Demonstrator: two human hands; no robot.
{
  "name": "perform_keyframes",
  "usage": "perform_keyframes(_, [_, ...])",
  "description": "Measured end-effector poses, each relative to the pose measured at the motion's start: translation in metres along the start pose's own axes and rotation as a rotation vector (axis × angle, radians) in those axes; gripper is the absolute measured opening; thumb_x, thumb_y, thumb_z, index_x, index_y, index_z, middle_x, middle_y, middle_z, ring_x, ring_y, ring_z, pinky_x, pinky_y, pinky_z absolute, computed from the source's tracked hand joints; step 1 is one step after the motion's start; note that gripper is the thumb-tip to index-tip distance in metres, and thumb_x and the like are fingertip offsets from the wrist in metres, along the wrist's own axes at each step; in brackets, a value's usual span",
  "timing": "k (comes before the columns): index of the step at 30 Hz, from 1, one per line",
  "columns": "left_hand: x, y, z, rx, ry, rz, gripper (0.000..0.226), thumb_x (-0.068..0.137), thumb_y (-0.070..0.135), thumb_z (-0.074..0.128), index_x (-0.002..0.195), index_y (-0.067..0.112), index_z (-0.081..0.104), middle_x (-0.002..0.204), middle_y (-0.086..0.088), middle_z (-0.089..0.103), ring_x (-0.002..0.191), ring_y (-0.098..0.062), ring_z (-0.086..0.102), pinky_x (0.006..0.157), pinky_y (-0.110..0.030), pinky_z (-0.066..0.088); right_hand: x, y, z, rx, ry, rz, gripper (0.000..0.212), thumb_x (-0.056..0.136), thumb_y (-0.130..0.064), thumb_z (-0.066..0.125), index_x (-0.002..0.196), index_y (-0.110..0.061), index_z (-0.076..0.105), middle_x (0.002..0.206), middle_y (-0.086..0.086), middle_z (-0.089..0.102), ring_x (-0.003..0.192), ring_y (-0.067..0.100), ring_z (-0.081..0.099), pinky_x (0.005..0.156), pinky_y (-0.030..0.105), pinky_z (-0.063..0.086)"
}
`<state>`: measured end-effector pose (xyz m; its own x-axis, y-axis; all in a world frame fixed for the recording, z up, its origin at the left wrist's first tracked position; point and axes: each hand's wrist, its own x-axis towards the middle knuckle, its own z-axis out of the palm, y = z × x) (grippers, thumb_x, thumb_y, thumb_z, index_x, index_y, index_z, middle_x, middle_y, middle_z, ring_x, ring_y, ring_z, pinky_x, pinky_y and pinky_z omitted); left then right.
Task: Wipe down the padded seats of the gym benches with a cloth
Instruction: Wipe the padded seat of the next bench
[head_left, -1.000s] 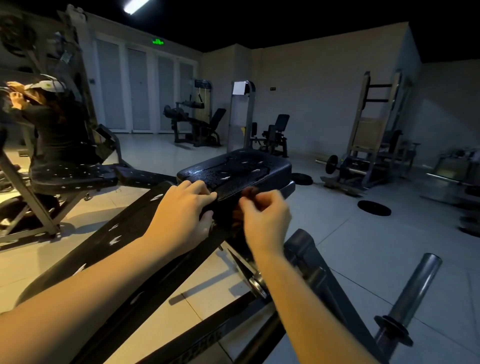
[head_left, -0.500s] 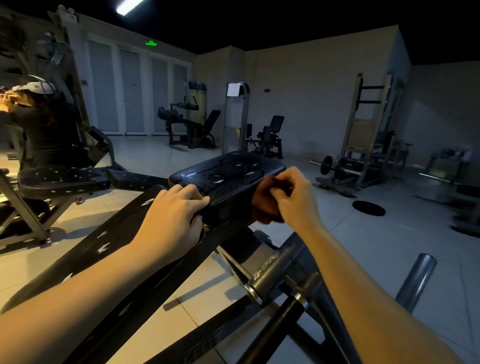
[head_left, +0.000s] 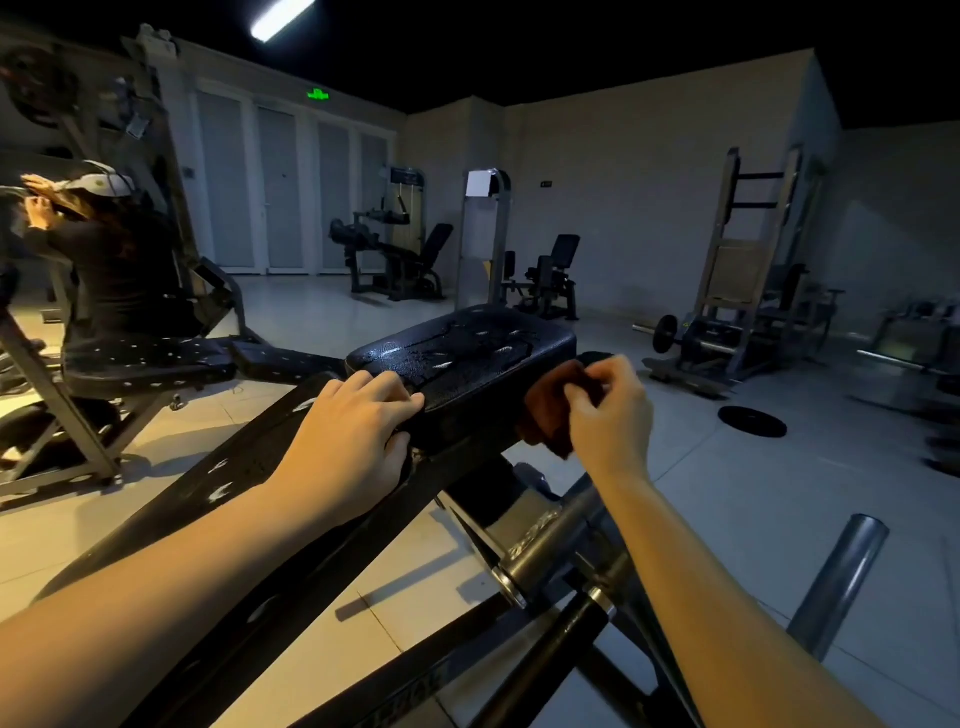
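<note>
Wiping the side of a seat (head_left: 467, 358).
Left hand (head_left: 353, 431) clasps the seat's near edge, steadying it; right hand (head_left: 608, 415) pinches the cloth (head_left: 548, 410), bunched against the seat's side just ahead of its fingertips. Flattening it would likely give fuller contact.

Your seat pad (head_left: 467, 353) is blk w/ short whitish dashes scattered across it; same pattern on the long back pad (head_left: 234, 467) & the bench (head_left: 140, 358) at left. Your cloth (head_left: 550, 400) reads rust-brown. Exit sign (head_left: 318, 94) is green, floor tiles (head_left: 779, 493) pale grey, weight plate (head_left: 751, 421) blk.
</note>
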<state>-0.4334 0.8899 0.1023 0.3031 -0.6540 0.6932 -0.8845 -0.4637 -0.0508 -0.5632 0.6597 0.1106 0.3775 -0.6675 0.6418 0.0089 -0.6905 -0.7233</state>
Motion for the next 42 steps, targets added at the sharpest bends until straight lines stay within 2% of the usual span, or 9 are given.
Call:
perform_keyframes(6, [0.006, 0.012, -0.010, -0.032, 0.016, -0.078, 0.038, 0.092, 0.033, 0.067, 0.128, 0.021, 0.070, 0.112, 0.006, 0.062, 0.104, -0.016, 0.051, 0.087, -0.035, 0.044, -0.018, -0.012, -0.029, 0.290, -0.102, 0.213, 0.015, 0.087, -0.011, 0.078, 0.096, -0.015, 0.066, 0.093, 0.004, 0.071, 0.089, 0.016, 0.070, 0.077, 0.028, 0.057])
perform_keyframes(11, [0.003, 0.087, -0.040, -0.350, 0.124, -0.044, 0.037, 0.091, 0.047, 0.062, 0.121, 0.027, 0.070, 0.105, 0.012, 0.058, 0.100, -0.007, 0.051, 0.086, -0.030, 0.048, -0.042, -0.048, -0.037, 0.443, -0.162, 0.255, 0.014, 0.086, -0.010, 0.078, 0.094, -0.014, 0.068, 0.091, 0.006, 0.074, 0.085, 0.016, 0.073, 0.076, 0.029, 0.061])
perform_keyframes(18, [0.004, 0.122, -0.046, -0.448, 0.118, -0.236, 0.053, 0.088, 0.050, 0.070, 0.133, 0.025, 0.062, 0.112, 0.009, 0.057, 0.101, -0.006, 0.053, 0.090, -0.025, 0.050, -0.048, -0.072, -0.054, 0.741, -0.337, 0.362, 0.021, 0.101, -0.016, 0.058, 0.104, 0.000, 0.071, 0.096, 0.014, 0.077, 0.091, 0.025, 0.076, 0.076, 0.030, 0.061])
perform_keyframes(27, [0.011, 0.089, -0.047, -0.747, 0.182, -0.627, 0.011, 0.091, 0.027, 0.073, 0.099, 0.020, 0.074, 0.086, 0.004, 0.073, 0.080, -0.006, 0.071, 0.076, -0.031, 0.062, -0.028, -0.075, -0.037, 0.642, -0.628, 0.275, 0.024, 0.107, -0.018, 0.047, 0.111, -0.008, 0.069, 0.102, 0.008, 0.078, 0.092, 0.020, 0.075, 0.078, 0.033, 0.060])
perform_keyframes(31, [0.022, 0.056, -0.055, -0.789, 0.158, -0.788, 0.009, 0.089, 0.015, 0.072, 0.086, 0.007, 0.074, 0.083, -0.019, 0.074, 0.083, -0.034, 0.073, 0.083, -0.054, 0.060, 0.023, -0.035, -0.029, 0.198, -0.249, 0.029, 0.012, 0.099, -0.018, 0.062, 0.107, -0.016, 0.070, 0.096, -0.003, 0.074, 0.088, 0.013, 0.071, 0.078, 0.032, 0.058])
perform_keyframes(34, [0.042, 0.029, -0.065, -0.681, 0.120, -0.864, 0.010, 0.091, 0.011, 0.067, 0.093, 0.003, 0.072, 0.087, -0.019, 0.072, 0.082, -0.033, 0.072, 0.078, -0.045, 0.059, 0.067, -0.004, -0.019, -0.024, -0.238, -0.003, 0.048, 0.096, -0.035, 0.067, 0.137, -0.015, 0.054, 0.133, 0.003, 0.059, 0.120, 0.024, 0.059, 0.099, 0.042, 0.050])
perform_keyframes(37, [0.069, 0.009, -0.067, -0.560, 0.003, -0.873, 0.014, 0.096, 0.009, 0.060, 0.107, 0.007, 0.068, 0.091, -0.009, 0.066, 0.078, -0.021, 0.065, 0.068, -0.034, 0.057, 0.084, 0.006, 0.004, 0.065, -0.387, 0.135, 0.084, 0.093, -0.058, 0.063, 0.156, -0.012, 0.029, 0.159, 0.006, 0.036, 0.142, 0.029, 0.040, 0.113, 0.048, 0.039])
perform_keyframes(40, [0.085, -0.003, -0.049, -0.381, -0.112, -0.783, 0.019, 0.098, 0.006, 0.056, 0.112, 0.017, 0.064, 0.102, -0.006, 0.064, 0.079, -0.014, 0.061, 0.046, -0.022, 0.054, 0.079, 0.012, 0.031, 0.122, -0.351, 0.140, 0.088, 0.095, -0.065, 0.053, 0.158, -0.010, 0.025, 0.161, 0.009, 0.031, 0.146, 0.029, 0.034, 0.117, 0.050, 0.033])
perform_keyframes(42, [0.087, -0.011, -0.031, -0.310, -0.127, -0.718, 0.023, 0.096, 0.008, 0.056, 0.113, 0.018, 0.067, 0.109, -0.007, 0.066, 0.090, -0.020, 0.064, 0.060, -0.028, 0.060, 0.070, 0.016, 0.041, 0.001, -0.279, 0.073, 0.085, 0.097, -0.067, 0.046, 0.157, -0.011, 0.026, 0.161, 0.008, 0.030, 0.147, 0.028, 0.032, 0.117, 0.051, 0.033])
